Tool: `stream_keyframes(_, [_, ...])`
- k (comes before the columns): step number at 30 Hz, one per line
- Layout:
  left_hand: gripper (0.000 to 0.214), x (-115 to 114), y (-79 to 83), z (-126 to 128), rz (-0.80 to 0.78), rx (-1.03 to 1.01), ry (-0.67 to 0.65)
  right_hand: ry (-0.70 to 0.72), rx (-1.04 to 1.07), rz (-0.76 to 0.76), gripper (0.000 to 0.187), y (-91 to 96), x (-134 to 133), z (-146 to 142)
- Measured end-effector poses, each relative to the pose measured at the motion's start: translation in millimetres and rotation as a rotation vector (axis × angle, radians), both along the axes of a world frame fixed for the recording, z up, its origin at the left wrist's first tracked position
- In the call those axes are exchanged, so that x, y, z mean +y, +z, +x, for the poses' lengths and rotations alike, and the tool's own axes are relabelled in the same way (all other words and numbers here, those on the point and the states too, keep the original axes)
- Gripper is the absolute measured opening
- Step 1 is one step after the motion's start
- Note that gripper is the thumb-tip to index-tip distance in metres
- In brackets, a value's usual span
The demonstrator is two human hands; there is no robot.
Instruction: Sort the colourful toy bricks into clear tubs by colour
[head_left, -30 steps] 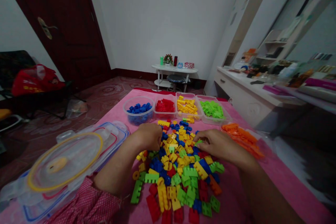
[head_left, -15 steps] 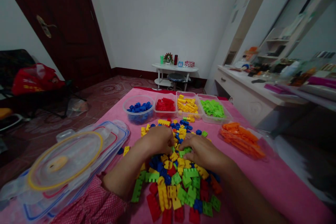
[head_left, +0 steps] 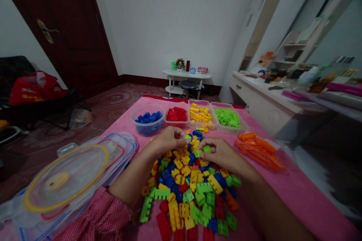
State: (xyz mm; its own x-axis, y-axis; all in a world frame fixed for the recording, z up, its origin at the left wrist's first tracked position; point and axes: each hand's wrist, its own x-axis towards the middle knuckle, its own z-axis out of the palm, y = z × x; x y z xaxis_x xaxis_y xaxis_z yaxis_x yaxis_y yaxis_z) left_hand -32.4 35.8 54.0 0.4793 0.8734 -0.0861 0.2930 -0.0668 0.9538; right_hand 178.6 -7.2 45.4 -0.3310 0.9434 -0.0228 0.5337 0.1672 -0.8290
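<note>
A pile of mixed toy building bricks (head_left: 185, 169) in yellow, blue, green, red and orange covers the middle of the pink cloth. Over its far left part, my left hand (head_left: 169, 139) is closed, with a light green brick (head_left: 188, 137) at its fingertips. My right hand (head_left: 219, 153) is just to the right, its thumb and fingers pinching green bricks (head_left: 207, 149). Beyond the hands stand clear containers of sorted bricks: blue ones (head_left: 149, 117) in a round tub, then red (head_left: 177, 114), yellow (head_left: 200, 115) and green (head_left: 227, 117) in rectangular boxes.
A clear container of orange bricks (head_left: 258, 148) lies to the right of the pile. Stacked clear lids (head_left: 76, 177) with blue, red and yellow seals lie at the left. A white dresser (head_left: 263, 94) stands at the right; a small white table (head_left: 186, 74) is by the wall.
Both hands have lifted up from the pile, uncovering more bricks beneath them. Green bricks now show in the fingers of each hand. The view has shifted slightly.
</note>
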Motion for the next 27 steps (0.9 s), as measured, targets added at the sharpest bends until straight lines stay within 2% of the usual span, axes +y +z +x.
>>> stream_keyframes(3, [0.037, 0, 0.2, 3, -0.054, -0.115, 0.065, 0.01, 0.052, -0.104, 0.017, -3.1, -1, -1])
stream_keyframes(8, [0.035, 0, -1.9, 7, 0.031, -0.19, 0.056, -0.067, 0.257, -0.183, 0.024, -1.3, -2, -7])
stream_keyframes(13, [0.024, -5, 0.1, 16, 0.425, -0.171, 0.094, -0.175, 0.803, -0.332, 0.034, 2.0, 0, -14])
stream_keyframes(16, [0.023, -10, 4.3, 20, 0.611, -0.07, 0.102, -0.163, 1.053, -0.489, 0.028, 2.5, -1, -17])
stream_keyframes(20, [0.023, -16, 7.0, 22, 0.673, 0.054, 0.013, -0.155, 1.119, -0.6, 0.027, 0.7, -1, -20])
stream_keyframes(27, [0.048, -23, -0.8, 28, 0.563, 0.058, -0.076, -0.238, 1.076, -0.519, 0.023, -13.4, -3, -24])
